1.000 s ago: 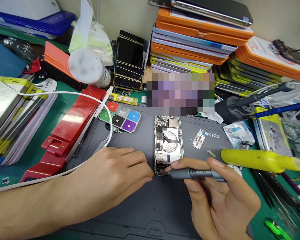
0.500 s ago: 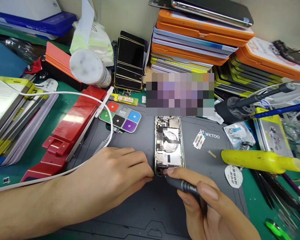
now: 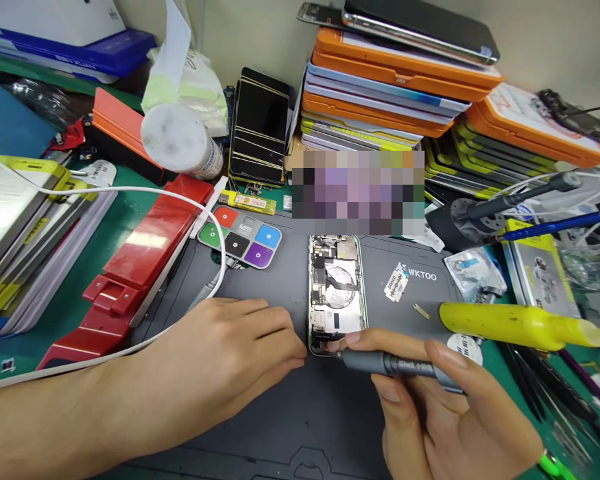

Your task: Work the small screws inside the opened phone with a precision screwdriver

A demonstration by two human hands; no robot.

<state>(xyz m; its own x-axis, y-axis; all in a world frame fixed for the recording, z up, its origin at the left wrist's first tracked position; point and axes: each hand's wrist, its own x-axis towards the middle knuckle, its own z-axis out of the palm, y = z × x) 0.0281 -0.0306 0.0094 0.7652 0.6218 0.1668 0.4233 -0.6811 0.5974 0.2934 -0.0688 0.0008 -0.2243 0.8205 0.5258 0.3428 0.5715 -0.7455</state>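
An opened smartphone (image 3: 337, 293) lies on the dark grey work mat (image 3: 260, 427), its circuit board, round coil and silver inner plate exposed. My right hand (image 3: 445, 393) is closed around a dark grey screwdriver (image 3: 390, 363), held almost level, its tip at the phone's bottom end. The right index finger reaches along the tool to the phone's lower edge. Close to the lower left corner of the phone is my left hand (image 3: 245, 353), with fingers curled and pressed together. Whatever those fingertips pinch, if anything, is hidden.
Right of the phone are a razor blade (image 3: 396, 285), a small metal strip (image 3: 421, 311) and a yellow bottle (image 3: 510, 325). A colored screw tray (image 3: 240, 237), white cable (image 3: 223, 253) and red stand (image 3: 140, 247) lie left. Stacked orange cases (image 3: 395, 73) rise behind; a pixelated patch covers the phone's far side.
The rear end of the screwdriver has swung up and right, so the tool lies flatter. My right hand has shifted right with it. My left hand stays beside the phone.
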